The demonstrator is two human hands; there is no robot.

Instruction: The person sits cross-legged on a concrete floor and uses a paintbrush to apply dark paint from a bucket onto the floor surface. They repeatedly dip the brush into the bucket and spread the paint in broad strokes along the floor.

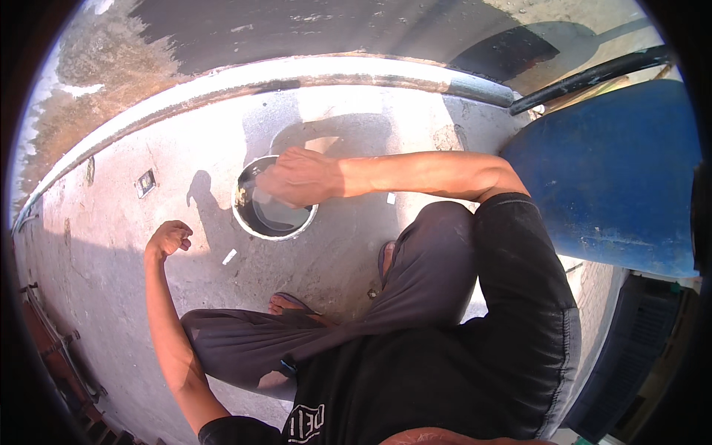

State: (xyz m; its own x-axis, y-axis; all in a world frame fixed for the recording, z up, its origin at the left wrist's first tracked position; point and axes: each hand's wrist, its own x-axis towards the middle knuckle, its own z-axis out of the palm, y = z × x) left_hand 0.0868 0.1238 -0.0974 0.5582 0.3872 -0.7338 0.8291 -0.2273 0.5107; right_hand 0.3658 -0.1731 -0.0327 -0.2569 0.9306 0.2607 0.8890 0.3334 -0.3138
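Observation:
A round bucket (248,213) with a pale rim and a dark inside stands on the concrete floor in front of me. Greyish liquid (280,215) seems to lie inside it. My right hand (300,176) is over the bucket's mouth, its arm reaching across from the right. Motion smears its fingers, so whether they grip anything does not show. To the left of the bucket, my left hand (170,237) hangs in the air, apart from it. Its fingers are loosely curled in, with nothing visible in them.
A large blue barrel (612,178) stands at the right, near a black pipe (593,78). A pale raised edge (297,74) curves along the far side. Small pale scraps (229,256) and a dark-and-white flat piece (145,183) lie on the floor. My sandalled feet (285,302) are close to the bucket.

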